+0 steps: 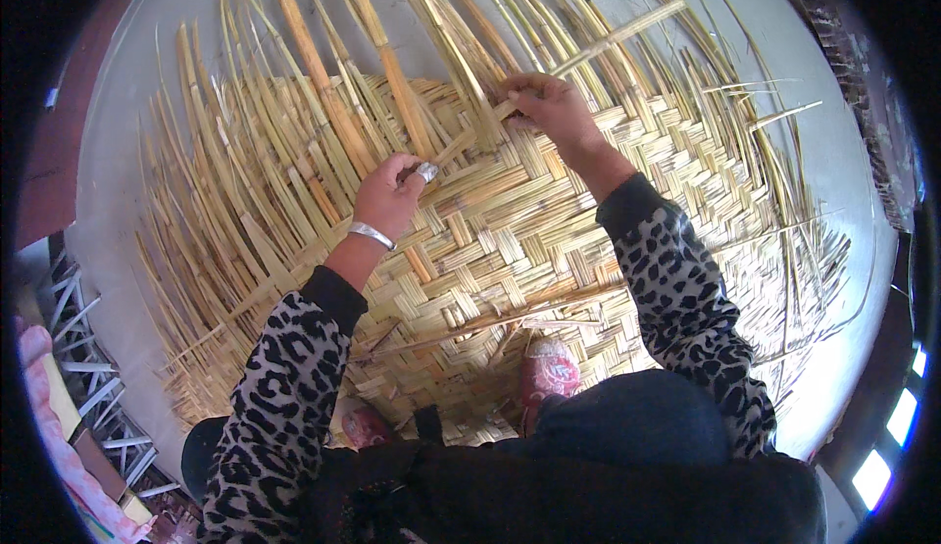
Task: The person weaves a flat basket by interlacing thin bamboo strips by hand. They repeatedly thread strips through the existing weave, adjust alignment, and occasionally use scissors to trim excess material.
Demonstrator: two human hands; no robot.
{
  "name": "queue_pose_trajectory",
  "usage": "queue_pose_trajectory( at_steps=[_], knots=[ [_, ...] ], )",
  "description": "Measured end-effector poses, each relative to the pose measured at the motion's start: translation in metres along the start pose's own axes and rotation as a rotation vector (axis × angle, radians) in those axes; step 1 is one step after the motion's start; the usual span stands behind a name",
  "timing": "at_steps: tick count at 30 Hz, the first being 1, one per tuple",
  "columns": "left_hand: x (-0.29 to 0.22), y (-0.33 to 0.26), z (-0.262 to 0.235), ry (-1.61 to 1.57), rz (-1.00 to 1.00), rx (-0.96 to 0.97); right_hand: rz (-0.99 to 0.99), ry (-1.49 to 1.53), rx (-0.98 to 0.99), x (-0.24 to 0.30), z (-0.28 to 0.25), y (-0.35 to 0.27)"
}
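Observation:
A large mat [470, 279] of pale split reeds is woven in a slanting pattern beneath my hands. A long flat reed strip [627, 32] runs from lower left to upper right across its unwoven edge. My right hand [557, 118] pinches this strip partway along, and its far end sticks out past the hand. Closer to me, my left hand [390, 196] has its fingers closed on the strip's lower part. A silvery wrap [426, 173] covers one left fingertip, and a silver bracelet [373, 234] circles that wrist.
Loose upright reeds [328, 93] fan out beyond the weave, several of them orange-brown. Smooth grey floor [127, 162] surrounds the mat. My pink shoe [549, 372] rests on the woven part. White metal lattice [98, 377] and pink cloth [59, 436] lie at the lower left.

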State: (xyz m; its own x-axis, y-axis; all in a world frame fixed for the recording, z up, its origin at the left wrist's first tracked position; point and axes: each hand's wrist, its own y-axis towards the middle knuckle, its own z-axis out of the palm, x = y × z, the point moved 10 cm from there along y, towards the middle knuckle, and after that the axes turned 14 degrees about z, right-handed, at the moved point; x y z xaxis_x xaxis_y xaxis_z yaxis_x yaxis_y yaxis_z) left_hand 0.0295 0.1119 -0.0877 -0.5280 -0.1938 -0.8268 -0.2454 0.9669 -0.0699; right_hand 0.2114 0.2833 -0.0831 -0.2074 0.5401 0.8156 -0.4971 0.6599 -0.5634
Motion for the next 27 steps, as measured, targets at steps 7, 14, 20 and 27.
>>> queue_pose_trajectory(
  at_steps=[7,14,20,27],
  knots=[
    [-0.026,-0.002,-0.001,0.250,0.133,-0.024,-0.371,-0.817,-0.512,0.003,-0.009,-0.047],
    [-0.071,0.029,0.010,0.235,0.342,-0.049,-0.234,-0.554,-0.391,-0.015,-0.028,-0.043],
    [-0.029,0.079,0.049,-0.490,-0.280,-0.022,-0.183,-0.326,-0.198,-0.026,-0.036,-0.036],
    [-0.016,0.071,0.045,-0.490,-0.362,-0.016,-0.059,-0.245,-0.072,-0.035,-0.035,-0.027]
  ],
)
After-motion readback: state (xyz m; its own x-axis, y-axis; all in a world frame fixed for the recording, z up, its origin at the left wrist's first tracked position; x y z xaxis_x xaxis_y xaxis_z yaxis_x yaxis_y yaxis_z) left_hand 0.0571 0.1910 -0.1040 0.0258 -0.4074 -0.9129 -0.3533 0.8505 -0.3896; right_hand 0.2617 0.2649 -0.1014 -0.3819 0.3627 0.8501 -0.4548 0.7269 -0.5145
